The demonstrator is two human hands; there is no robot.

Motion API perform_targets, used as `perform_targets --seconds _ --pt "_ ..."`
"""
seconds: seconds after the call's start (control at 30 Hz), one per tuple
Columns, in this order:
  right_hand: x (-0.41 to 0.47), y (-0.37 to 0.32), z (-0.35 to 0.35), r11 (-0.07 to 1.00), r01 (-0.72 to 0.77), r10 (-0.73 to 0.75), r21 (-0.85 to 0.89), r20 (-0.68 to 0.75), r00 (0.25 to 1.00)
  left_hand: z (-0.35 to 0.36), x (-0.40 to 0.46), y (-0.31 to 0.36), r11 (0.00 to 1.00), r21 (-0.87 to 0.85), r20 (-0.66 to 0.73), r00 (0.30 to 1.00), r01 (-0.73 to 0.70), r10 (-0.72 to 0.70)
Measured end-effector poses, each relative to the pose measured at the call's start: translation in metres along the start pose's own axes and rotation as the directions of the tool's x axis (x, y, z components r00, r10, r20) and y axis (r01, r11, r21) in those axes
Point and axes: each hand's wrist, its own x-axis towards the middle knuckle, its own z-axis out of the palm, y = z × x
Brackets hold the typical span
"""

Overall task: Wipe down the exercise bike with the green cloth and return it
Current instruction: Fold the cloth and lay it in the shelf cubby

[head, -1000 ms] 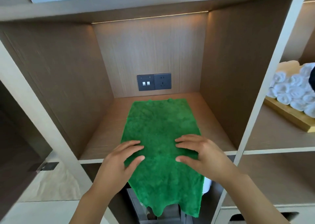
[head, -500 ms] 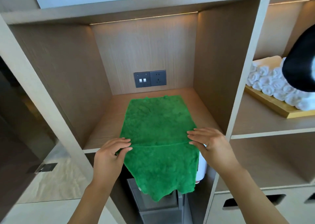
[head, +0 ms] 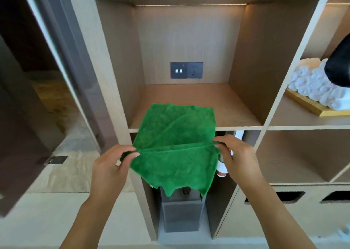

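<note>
Green cloth (head: 176, 141): bright, fluffy pile, ragged lower hem (centre of frame); far edge rests on the front of the wooden shelf (head: 236, 114), the rest stretched forward and hanging below a crease; left hand (head: 111, 165) pinches the crease's left end; right hand (head: 234, 154) pinches its right end; grey socket plate (head: 186, 70) on the back wall above.

A fuzzy, matt green cloth (head: 176, 135) with a deep fleecy pile and a stitched hem. The shelving unit (head: 197, 105) around it is pale wood veneer with a fine grain and a smooth, low-sheen finish. A socket plate (head: 187, 70) of dark grey smooth plastic. Rolled white towels (head: 312, 86) of soft terry cloth lie on a wooden tray (head: 310, 106). A dark, glossy, reflective panel (head: 24, 97).
</note>
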Motion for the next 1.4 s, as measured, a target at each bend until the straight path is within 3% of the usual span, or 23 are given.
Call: perform_targets --seconds 0.23,0.47,0.97,1.13,1.27,1.4 --pt "-0.033 -0.053 -0.001 0.998 0.005 -0.003 0.067 -0.036 0.999 -0.064 -0.032 0.005 0.998 0.025 -0.013 0.998 -0.056 0.056" --pt "-0.049 -0.057 -0.017 0.999 -0.035 0.037 0.02 -0.107 0.994 -0.071 -0.028 0.016 0.991 0.024 0.024 0.991 -0.13 0.129" --pt "0.033 0.028 -0.029 0.999 0.019 -0.025 -0.041 -0.154 0.988 0.035 0.075 0.016 0.988 -0.018 0.053 0.986 -0.155 0.156" --pt "0.079 0.068 -0.023 1.0 0.009 -0.008 0.002 -0.117 0.993 0.078 0.108 0.01 0.993 -0.051 0.073 0.991 -0.11 0.114" --pt "0.128 0.098 -0.01 1.0 -0.015 0.015 0.008 -0.052 0.999 0.108 0.144 0.011 0.992 0.022 0.065 0.99 -0.124 0.122" --pt "0.17 0.122 0.013 0.993 -0.117 0.118 -0.023 0.07 0.991 0.137 0.172 0.003 0.996 0.049 0.085 0.994 -0.07 0.066"
